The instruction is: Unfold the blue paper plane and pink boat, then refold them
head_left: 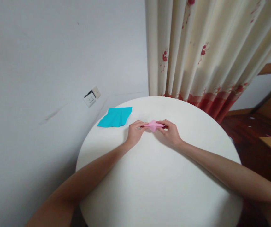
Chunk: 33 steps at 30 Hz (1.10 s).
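A small folded pink paper [153,125] lies on the round white table [159,186], toward its far side. My left hand [135,132] pinches the paper's left end with its fingertips. My right hand [170,130] pinches the right end. Both hands rest on the tabletop with the paper between them. A stack of turquoise paper [115,117] lies flat on the table to the left of my left hand, near the far left edge.
A white wall [55,63] stands close behind and to the left of the table, with a socket plate [91,97] on it. A cream curtain with red flowers [208,53] hangs behind the table. Dark wooden floor [249,132] shows at right.
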### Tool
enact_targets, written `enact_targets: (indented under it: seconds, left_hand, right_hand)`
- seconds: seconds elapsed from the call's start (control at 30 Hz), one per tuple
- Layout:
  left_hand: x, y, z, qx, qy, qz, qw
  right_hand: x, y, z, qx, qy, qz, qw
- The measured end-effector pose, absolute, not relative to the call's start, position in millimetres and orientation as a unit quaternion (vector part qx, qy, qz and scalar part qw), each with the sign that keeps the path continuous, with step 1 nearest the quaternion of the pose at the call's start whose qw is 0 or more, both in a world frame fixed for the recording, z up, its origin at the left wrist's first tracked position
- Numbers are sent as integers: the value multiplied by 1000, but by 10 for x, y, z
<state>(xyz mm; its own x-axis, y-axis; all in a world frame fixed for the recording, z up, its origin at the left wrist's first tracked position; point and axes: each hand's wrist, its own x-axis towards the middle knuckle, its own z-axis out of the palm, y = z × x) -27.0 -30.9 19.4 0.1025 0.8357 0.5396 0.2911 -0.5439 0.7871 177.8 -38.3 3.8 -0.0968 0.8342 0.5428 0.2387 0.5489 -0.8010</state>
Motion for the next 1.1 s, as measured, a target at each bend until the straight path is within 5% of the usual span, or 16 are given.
enact_targets:
  seconds: [0.4, 1.1]
  left_hand:
    - [-278, -285, 134, 713, 390, 516, 270]
    - [-185, -465, 201, 682, 427, 375, 461]
  right_hand:
    - [1781, -428, 117, -400, -673, 272, 559]
    - [1718, -446, 71, -373, -655, 390, 529]
